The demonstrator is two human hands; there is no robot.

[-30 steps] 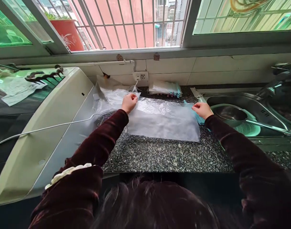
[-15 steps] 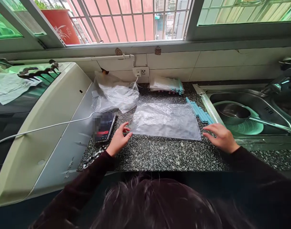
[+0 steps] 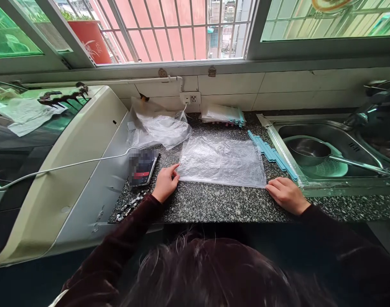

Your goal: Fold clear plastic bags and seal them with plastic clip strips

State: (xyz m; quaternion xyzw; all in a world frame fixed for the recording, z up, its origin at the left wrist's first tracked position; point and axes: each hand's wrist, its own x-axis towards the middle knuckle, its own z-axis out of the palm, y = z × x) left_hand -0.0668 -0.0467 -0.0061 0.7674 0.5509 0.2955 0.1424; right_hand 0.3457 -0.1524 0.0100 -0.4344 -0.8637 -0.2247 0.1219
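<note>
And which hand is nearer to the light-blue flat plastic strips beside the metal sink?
Right. The right hand is just on the near side of the strips; the left hand is across the clear flat plastic sheet from them.

Square blocks hide the left part of the phone (image 3: 148,163), and its screen marks are too small to read. My right hand (image 3: 286,194) covers one near corner of the flat plastic (image 3: 222,161). The sink (image 3: 313,122) is cut off at right.
</note>
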